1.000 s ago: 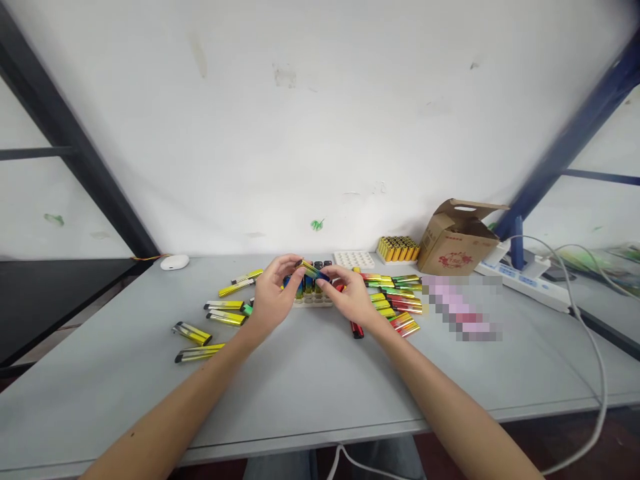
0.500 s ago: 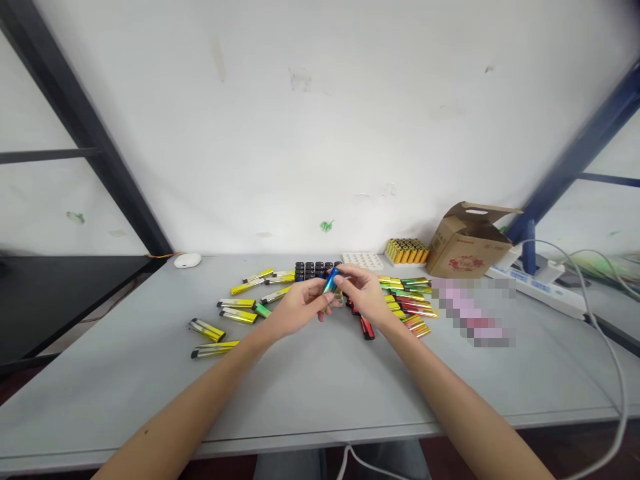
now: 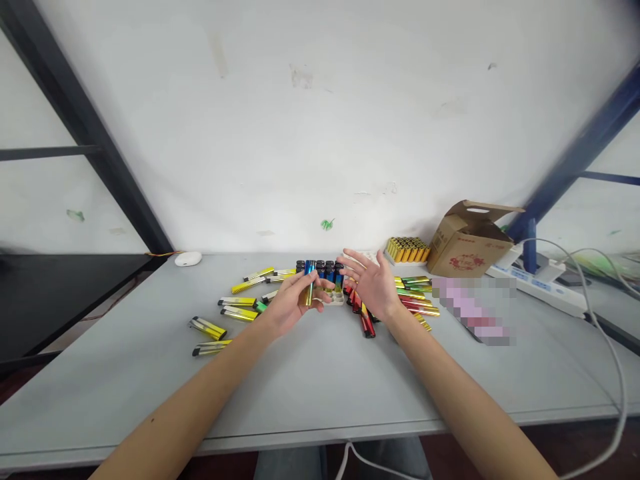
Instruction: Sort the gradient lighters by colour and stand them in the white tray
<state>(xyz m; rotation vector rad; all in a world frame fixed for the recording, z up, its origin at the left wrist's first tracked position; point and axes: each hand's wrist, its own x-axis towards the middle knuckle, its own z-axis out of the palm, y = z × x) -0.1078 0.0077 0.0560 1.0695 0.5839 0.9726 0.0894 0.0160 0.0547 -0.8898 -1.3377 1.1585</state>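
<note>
A shiny blue-to-gold metallic tube (image 3: 309, 292) is held upright in my left hand (image 3: 287, 300), between thumb and fingers. To its right my right hand (image 3: 373, 285) is raised, palm showing and fingers spread, with nothing in it. Behind the hands, several black-topped blue-and-gold tubes (image 3: 330, 272) stand in a white tray (image 3: 334, 300) with round holes, partly hidden by my left hand. Beneath my right hand lie red tubes (image 3: 367, 325) with black ends. Yellow and silver tubes (image 3: 237, 302) with black ends are scattered left of my left hand.
Yellow cylinders (image 3: 407, 251) fill another tray at the back, beside an open cardboard box (image 3: 465, 250). Green, gold and red tubes (image 3: 420, 305) lie to the right. A white power strip (image 3: 545, 290) with cables is at the right edge; a white case (image 3: 188, 259) sits back left.
My right hand has let go of the blue-to-gold tube, opened and moved right. My left hand has moved slightly left with the tube, which is now more upright.
</note>
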